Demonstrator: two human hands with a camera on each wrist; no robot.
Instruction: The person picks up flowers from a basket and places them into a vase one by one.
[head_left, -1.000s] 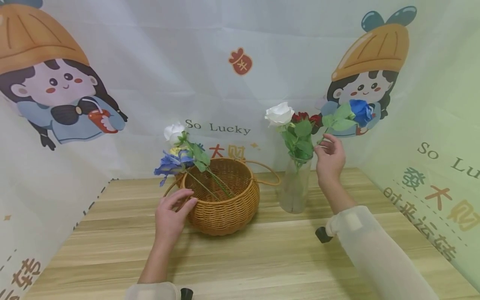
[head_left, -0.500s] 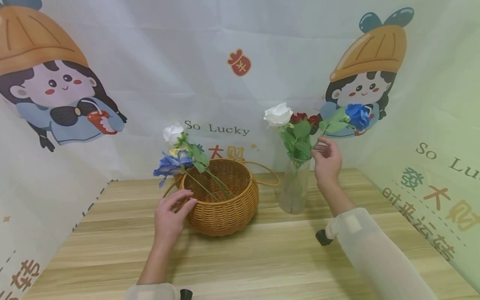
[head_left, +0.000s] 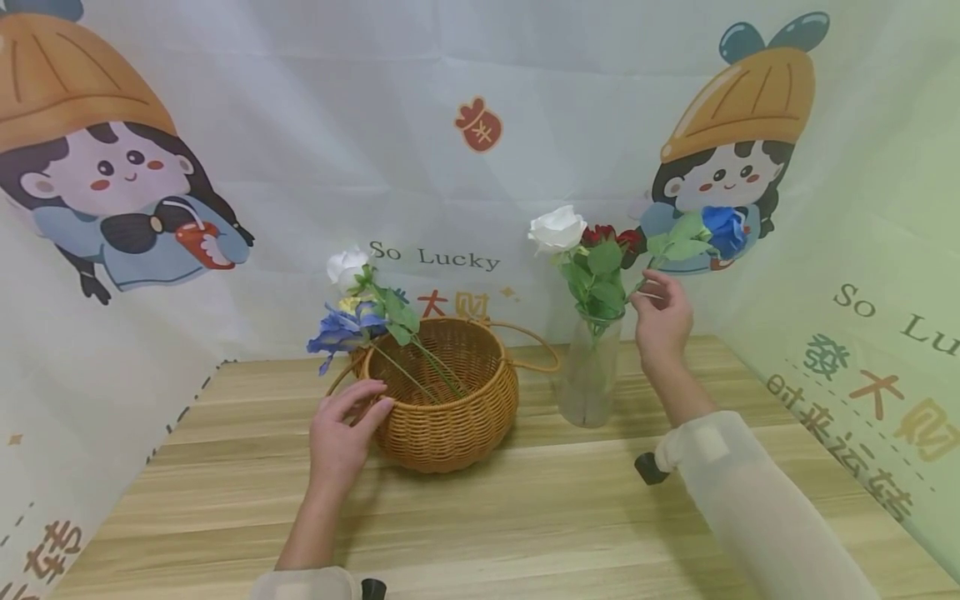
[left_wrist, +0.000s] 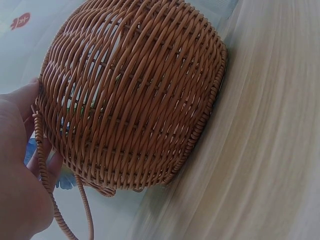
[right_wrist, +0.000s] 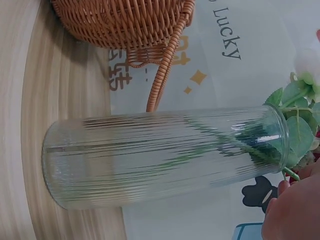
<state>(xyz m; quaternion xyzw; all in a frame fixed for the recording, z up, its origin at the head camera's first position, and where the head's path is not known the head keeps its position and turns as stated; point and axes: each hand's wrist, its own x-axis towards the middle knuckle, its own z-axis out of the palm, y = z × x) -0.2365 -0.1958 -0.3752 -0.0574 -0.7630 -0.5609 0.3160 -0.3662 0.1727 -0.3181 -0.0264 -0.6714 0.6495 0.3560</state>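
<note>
On the table stands a round wicker basket [head_left: 448, 433]. A white flower [head_left: 348, 268] and a blue-violet flower [head_left: 345, 327] lean out over its left rim, their stems inside. My left hand [head_left: 341, 433] holds the rim on that side, thumb and fingers about it, as the left wrist view also shows [left_wrist: 20, 165]. To the right is a clear ribbed glass vase [head_left: 588, 375] with a white rose [head_left: 558, 229] and dark red flowers [head_left: 603, 237]. My right hand [head_left: 663, 325] pinches the stem of a blue rose [head_left: 723, 232] at the vase's mouth; the bloom tilts right.
A looped wicker handle [head_left: 536, 333] sticks out from the basket towards the vase. Behind the wood-grain table [head_left: 480, 533] hangs a pale printed cloth [head_left: 420, 125], which also covers both sides.
Half a second ago my right hand and the blue rose dipped slightly left and down; now they are back up and to the right. The left hand and basket have stayed put.
</note>
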